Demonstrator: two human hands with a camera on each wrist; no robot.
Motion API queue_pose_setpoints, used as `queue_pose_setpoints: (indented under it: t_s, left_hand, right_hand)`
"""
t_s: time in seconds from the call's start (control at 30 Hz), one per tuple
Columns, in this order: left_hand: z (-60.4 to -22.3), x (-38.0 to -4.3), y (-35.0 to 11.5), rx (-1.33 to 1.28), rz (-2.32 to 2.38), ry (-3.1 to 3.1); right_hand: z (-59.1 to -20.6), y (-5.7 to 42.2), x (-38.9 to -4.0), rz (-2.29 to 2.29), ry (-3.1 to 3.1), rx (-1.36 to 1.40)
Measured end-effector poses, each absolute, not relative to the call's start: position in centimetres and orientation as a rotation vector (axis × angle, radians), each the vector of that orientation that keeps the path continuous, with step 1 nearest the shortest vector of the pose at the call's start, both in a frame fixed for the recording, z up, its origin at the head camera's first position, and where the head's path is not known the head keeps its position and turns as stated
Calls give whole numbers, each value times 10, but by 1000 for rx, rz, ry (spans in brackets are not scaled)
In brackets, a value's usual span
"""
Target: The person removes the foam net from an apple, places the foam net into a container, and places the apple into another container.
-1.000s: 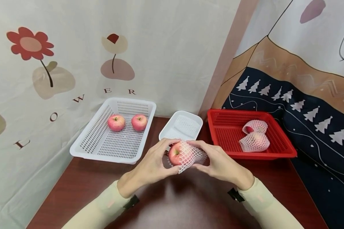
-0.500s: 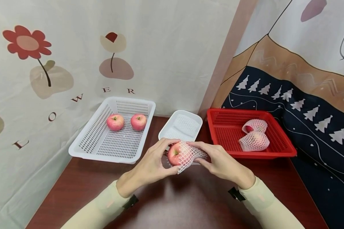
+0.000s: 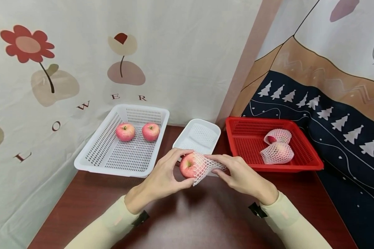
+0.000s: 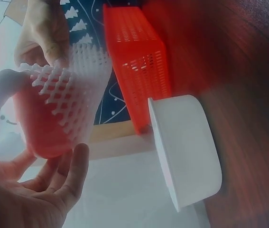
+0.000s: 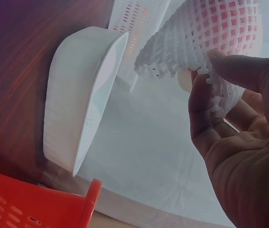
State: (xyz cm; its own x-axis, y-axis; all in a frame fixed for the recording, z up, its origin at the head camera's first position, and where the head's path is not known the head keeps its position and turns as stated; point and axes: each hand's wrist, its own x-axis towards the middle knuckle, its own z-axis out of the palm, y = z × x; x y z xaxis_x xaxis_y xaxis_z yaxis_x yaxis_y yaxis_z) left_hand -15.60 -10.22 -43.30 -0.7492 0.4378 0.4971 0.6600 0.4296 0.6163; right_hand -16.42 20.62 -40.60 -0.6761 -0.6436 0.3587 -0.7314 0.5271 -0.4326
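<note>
Above the table's middle, my left hand (image 3: 163, 176) grips a red apple (image 3: 187, 166), thumb below and fingers over the top. A white foam net (image 3: 202, 167) covers the apple's right half; the stem side is bare. My right hand (image 3: 241, 174) pinches the loose end of that net between thumb and fingers, as the right wrist view shows with the bunched mesh (image 5: 215, 90). In the left wrist view the net's edge (image 4: 60, 90) lies across the apple (image 4: 41, 121), and left fingertips (image 4: 80, 154) touch its underside.
A white basket (image 3: 90, 167) with two bare apples (image 3: 125, 132) stands at the left. Behind my hands is a small white tray (image 3: 179, 138) holding foam nets. The red basket (image 3: 305, 167) at the right holds two netted apples (image 3: 277, 153). Curtains (image 3: 187, 62) hang behind the table.
The apple and my left hand have shifted slightly left. My right thumb and fingers have closed on the net's loose end, which is now drawn out narrower to the right.
</note>
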Motion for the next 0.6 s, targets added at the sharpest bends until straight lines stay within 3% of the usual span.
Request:
queue_pose_setpoints:
  t_s: [0.6]
  left_hand:
    - [-431, -158, -113, -886, -1170, -2388]
  right_hand:
    - [-404, 205, -166, 828, -2630, 1155]
